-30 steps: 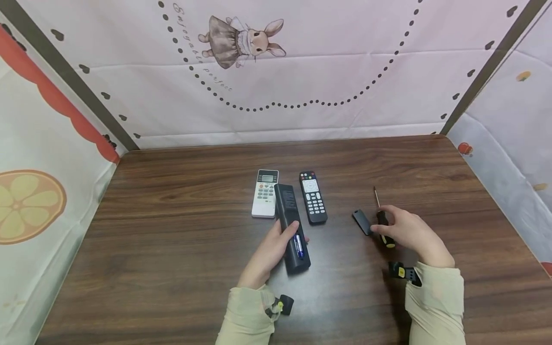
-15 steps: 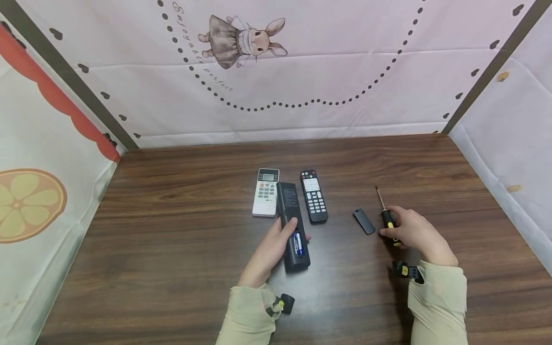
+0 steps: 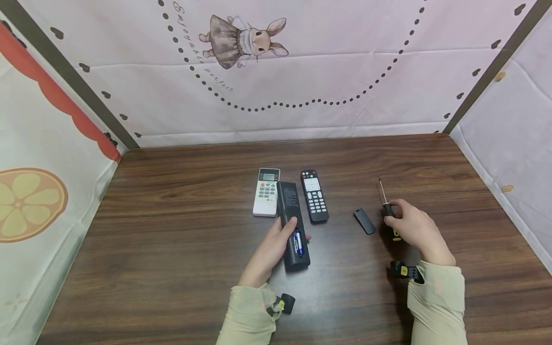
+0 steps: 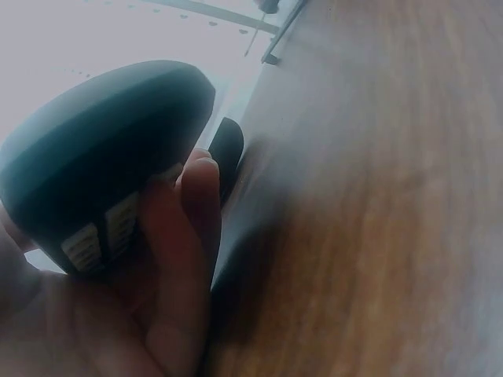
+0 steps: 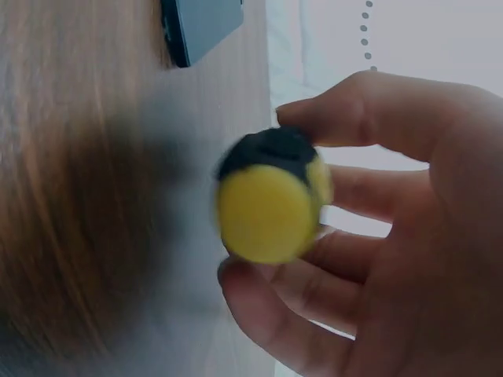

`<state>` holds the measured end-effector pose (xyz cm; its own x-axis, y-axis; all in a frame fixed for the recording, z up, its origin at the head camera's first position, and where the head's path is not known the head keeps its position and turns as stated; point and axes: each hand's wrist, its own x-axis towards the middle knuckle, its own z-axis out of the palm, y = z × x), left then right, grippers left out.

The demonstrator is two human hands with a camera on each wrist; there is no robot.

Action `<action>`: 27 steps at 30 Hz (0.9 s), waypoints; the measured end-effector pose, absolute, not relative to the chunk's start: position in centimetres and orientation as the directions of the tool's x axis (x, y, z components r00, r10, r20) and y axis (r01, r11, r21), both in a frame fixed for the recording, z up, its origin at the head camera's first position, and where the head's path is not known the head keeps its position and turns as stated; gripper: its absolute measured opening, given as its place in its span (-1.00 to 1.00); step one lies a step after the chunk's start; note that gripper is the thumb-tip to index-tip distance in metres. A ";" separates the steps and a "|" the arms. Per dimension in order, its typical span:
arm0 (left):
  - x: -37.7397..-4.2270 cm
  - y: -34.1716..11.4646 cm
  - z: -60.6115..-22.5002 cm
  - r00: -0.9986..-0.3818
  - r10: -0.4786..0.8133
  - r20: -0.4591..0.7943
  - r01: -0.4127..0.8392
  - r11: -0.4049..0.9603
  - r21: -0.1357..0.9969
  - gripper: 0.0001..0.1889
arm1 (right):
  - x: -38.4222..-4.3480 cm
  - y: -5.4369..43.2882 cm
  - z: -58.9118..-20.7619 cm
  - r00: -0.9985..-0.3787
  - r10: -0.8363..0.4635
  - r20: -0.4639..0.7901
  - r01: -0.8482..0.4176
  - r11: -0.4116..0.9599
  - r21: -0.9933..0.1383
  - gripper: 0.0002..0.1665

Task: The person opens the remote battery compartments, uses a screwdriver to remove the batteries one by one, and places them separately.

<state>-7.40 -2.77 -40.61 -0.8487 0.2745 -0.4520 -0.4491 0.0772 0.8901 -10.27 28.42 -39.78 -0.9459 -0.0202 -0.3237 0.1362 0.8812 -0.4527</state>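
Observation:
In the head view my left hand (image 3: 268,249) holds a black remote control (image 3: 290,203) back side up, thumb across it. Its battery compartment is uncovered, and blue batteries (image 3: 298,243) lie inside. The left wrist view shows my fingers curled under the remote's button side (image 4: 110,157). To the right, my right hand (image 3: 417,231) pinches a black and yellow screwdriver (image 3: 387,211) by its handle, shaft pointing away from me. The handle's yellow end (image 5: 266,214) faces the right wrist camera, with thumb and fingers around it. A small dark battery cover (image 3: 364,221) lies left of the screwdriver.
A white air-conditioner remote (image 3: 265,199) lies behind the held remote and is partly overlapped by it. Another black remote (image 3: 315,197), buttons up, lies just to the right. The wooden table (image 3: 181,249) is bordered by printed fabric walls (image 3: 323,72) at the back and sides.
My right hand has left the spot beside the battery cover, shifted right and taken hold of the screwdriver, whose tip has moved slightly away from me. My left hand stays nearly still with the remote.

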 end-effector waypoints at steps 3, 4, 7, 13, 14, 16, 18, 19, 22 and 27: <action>-7.6 -2.8 -41.4 -0.848 0.273 -0.455 -0.454 0.070 0.888 -0.46 | -10.3 28.3 -39.7 -0.955 -0.030 -0.294 0.118 0.872 -0.475 -0.41; -7.7 -2.8 -41.7 -0.847 0.271 -0.457 -0.456 0.070 0.887 -0.45 | -10.3 28.2 -39.6 -0.958 -0.038 -0.283 0.109 0.869 -0.483 -0.42; -7.9 -2.7 -42.8 -0.852 0.255 -0.458 -0.456 0.068 0.887 -0.40 | -10.4 28.0 -39.5 -0.963 -0.065 -0.260 0.085 0.847 -0.524 -0.44; -8.0 -2.7 -43.4 -0.865 0.234 -0.444 -0.448 0.039 0.893 -0.38 | -10.6 26.8 -39.2 -0.971 -0.130 -0.202 0.007 0.824 -0.567 -0.52; -8.0 -2.7 -43.4 -0.866 0.234 -0.442 -0.447 0.034 0.894 -0.38 | -10.6 26.6 -39.2 -0.971 -0.140 -0.192 -0.007 0.823 -0.568 -0.53; -8.0 -2.6 -43.4 -0.870 0.234 -0.434 -0.441 0.025 0.897 -0.40 | -10.6 26.1 -39.0 -0.969 -0.160 -0.188 -0.023 0.816 -0.577 -0.55; -8.0 -2.7 -43.4 -0.875 0.234 -0.423 -0.431 0.017 0.902 -0.41 | -10.6 25.7 -38.9 -0.964 -0.183 -0.193 -0.035 0.806 -0.591 -0.57; -8.0 -2.7 -43.4 -0.878 0.234 -0.418 -0.427 0.012 0.904 -0.42 | -10.6 25.5 -38.9 -0.960 -0.197 -0.197 -0.041 0.799 -0.600 -0.57; -8.0 -2.6 -43.4 -0.880 0.231 -0.415 -0.424 0.012 0.906 -0.42 | -10.4 24.9 -38.8 -0.948 -0.245 -0.204 -0.059 0.765 -0.641 -0.60; -8.0 -2.7 -43.5 -0.869 0.215 -0.446 -0.447 0.048 0.893 -0.36 | -10.1 24.0 -38.7 -0.933 -0.318 -0.167 -0.114 0.702 -0.703 -0.59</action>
